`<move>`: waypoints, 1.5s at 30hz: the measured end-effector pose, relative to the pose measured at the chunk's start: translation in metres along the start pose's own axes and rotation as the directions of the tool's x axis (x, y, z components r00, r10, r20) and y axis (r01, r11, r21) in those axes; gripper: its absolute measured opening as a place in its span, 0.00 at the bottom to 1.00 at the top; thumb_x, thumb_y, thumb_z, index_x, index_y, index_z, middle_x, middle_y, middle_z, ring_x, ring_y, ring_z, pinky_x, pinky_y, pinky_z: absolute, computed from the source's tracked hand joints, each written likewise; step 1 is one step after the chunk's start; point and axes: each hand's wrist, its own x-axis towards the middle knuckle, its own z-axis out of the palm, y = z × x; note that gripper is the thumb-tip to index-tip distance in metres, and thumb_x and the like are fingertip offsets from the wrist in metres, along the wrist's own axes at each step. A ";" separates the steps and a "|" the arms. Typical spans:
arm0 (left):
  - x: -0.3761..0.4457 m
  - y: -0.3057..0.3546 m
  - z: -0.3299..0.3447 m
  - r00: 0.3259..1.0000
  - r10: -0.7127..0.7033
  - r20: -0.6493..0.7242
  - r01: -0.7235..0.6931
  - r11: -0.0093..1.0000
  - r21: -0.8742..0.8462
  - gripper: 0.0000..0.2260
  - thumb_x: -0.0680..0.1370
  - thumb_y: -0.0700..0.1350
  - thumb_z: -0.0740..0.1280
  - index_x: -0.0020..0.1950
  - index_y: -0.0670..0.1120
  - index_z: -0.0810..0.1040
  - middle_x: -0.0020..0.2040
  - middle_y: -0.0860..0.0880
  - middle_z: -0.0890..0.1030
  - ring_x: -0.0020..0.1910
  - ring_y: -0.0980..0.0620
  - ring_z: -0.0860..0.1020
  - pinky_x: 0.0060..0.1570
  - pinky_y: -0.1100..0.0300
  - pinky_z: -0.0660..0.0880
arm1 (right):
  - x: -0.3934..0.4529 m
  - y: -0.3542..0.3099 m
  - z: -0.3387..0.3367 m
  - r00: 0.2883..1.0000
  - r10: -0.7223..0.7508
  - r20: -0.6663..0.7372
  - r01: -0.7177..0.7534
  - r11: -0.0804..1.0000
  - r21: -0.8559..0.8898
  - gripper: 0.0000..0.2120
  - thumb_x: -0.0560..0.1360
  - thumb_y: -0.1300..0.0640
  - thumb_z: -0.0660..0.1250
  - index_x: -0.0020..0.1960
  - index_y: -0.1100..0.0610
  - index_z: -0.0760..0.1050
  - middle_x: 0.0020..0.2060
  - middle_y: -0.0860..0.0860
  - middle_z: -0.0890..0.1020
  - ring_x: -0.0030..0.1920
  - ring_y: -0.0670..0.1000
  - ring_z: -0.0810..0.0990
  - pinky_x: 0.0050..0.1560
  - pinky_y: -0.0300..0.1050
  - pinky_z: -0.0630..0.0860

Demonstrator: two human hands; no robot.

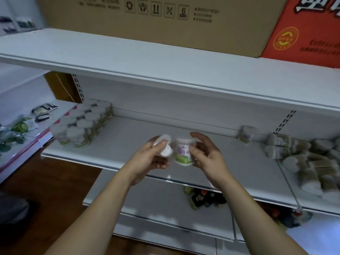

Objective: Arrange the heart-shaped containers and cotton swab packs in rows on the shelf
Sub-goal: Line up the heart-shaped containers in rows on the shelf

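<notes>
Two heart-shaped containers were up in front of the shelf (128,142): one container (164,145) tipped over, white swab tips showing, the other container (183,151) upright, purple-and-green label out. A neat block of containers (82,124) stood at the shelf's left end, one lone container (246,135) leaned near its back wall, and cotton swab packs (312,162) lay jumbled at its right end.

- Shelf (139,131), centre frame, is looking like smooth white painted metal.
- Carton (147,24), upper frame, is showing matt brown cardboard.
- Floor (55,190), lower left, is showing dark wood.

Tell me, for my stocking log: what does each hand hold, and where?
Left hand grips a heart-shaped container by its side; right hand pinches another container by its side.
</notes>
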 end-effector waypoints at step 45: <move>0.044 0.114 -0.288 0.947 0.041 -0.318 0.059 0.953 0.298 0.12 0.73 0.62 0.63 0.50 0.56 0.75 0.56 0.43 0.80 0.54 0.42 0.80 0.59 0.38 0.77 | 0.210 0.083 0.276 0.997 0.078 0.011 0.021 -0.127 -0.992 0.35 0.78 0.58 0.57 0.81 0.55 0.45 0.74 0.58 0.59 0.73 0.62 0.59 0.67 0.57 0.67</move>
